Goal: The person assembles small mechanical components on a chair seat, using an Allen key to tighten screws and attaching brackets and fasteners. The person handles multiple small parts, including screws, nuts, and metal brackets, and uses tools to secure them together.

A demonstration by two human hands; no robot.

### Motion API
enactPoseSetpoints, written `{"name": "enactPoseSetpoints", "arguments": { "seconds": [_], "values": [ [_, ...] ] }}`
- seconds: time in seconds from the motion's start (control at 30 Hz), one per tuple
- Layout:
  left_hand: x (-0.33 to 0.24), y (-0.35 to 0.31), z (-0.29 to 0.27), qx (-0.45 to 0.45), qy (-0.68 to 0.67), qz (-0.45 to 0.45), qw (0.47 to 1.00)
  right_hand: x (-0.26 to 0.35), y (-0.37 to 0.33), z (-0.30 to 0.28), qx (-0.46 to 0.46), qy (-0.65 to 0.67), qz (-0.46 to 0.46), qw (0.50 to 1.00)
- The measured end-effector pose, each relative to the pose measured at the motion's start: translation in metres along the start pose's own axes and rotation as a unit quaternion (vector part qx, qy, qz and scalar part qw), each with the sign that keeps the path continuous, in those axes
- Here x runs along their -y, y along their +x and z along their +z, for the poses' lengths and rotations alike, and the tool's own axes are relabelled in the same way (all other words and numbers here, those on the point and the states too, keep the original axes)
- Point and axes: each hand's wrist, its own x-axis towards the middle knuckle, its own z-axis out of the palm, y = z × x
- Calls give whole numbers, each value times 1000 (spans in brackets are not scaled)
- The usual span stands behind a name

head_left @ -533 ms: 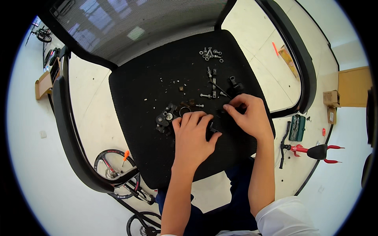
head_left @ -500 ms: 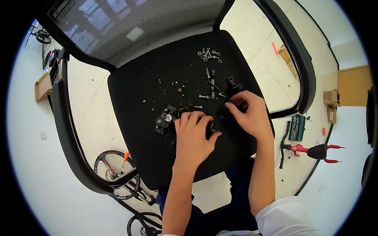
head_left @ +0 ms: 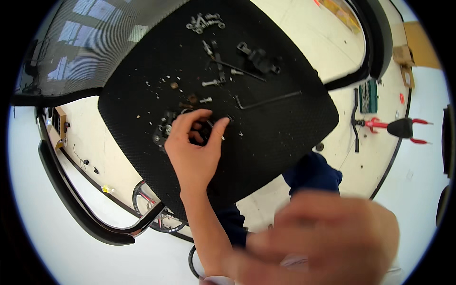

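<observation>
Where my left hand (head_left: 194,142) curved over the middle of the seat, a small dark piece (head_left: 205,130) sat in the hollow between its fingers and thumb, mostly hidden; the thumb stood a little apart from the forefinger, and I could not tell whether they actually gripped the piece. Just beside that hand, on its left, lay a black mechanical assembly (head_left: 161,135) with a round, light-coloured fitting, partly covered by my fingers. Above my knuckles were a short silver bolt (head_left: 205,100), some rusty brown bits (head_left: 191,99) and a little brown block (head_left: 174,85) among white crumbs. To the right, an L-shaped hex key (head_left: 266,101) lay apart from everything, and beyond it a thin dark rod (head_left: 242,70) slanted below a black bracket (head_left: 259,58). A heap of silver bolts and rings (head_left: 205,23) occupied the far part of the black chair seat (head_left: 275,142). My right hand (head_left: 332,232) was off the seat, close to the camera and so blurred that I could not tell whether it held anything. On the floor to the right were a green toolbox (head_left: 368,97) and a red frame (head_left: 377,124) with a black saddle.
</observation>
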Motion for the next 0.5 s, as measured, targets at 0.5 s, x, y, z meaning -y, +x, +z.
{"name": "enactPoseSetpoints", "arguments": {
  "seconds": [0.5],
  "values": [
    [-1, -3, -6, 23, 6, 11, 1000, 4, 10, 20, 2, 3, -54, 999]
  ]
}}
